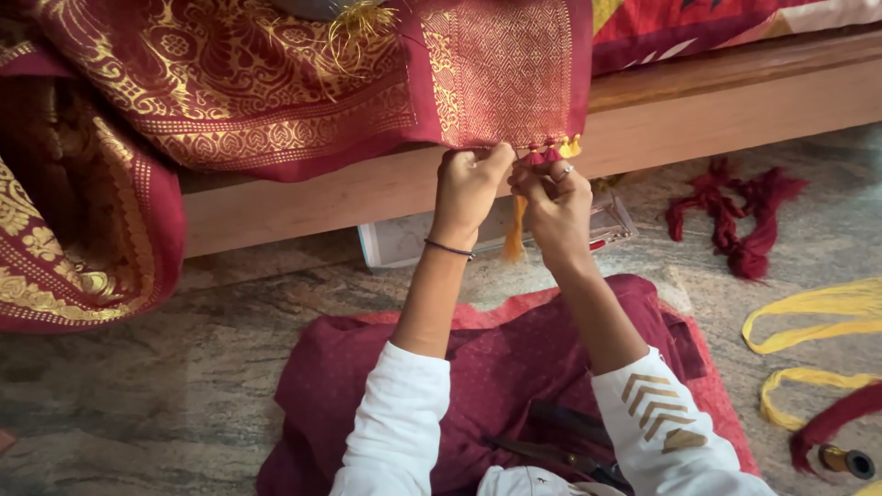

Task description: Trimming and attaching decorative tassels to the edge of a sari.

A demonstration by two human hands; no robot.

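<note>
Head view looks down on both hands raised to the far hem of a maroon and gold sari (496,73) hanging off the bed (717,110). Left hand (467,184) fingers pinch the hem edge; right hand (554,197) fingers clamp a yellow thread (515,230) beside small tassels (549,152).

Soft, even daylight fills the frame, brightest at the right on the wooden bed edge (735,101) and the stone floor (230,367). The upper left lies dimmer, where folds of the maroon and gold cloth (230,83) sink into shadow. A dark band sits under the bed edge. Focus is fair at centre; the corners blur slightly. No glare shows.
</note>
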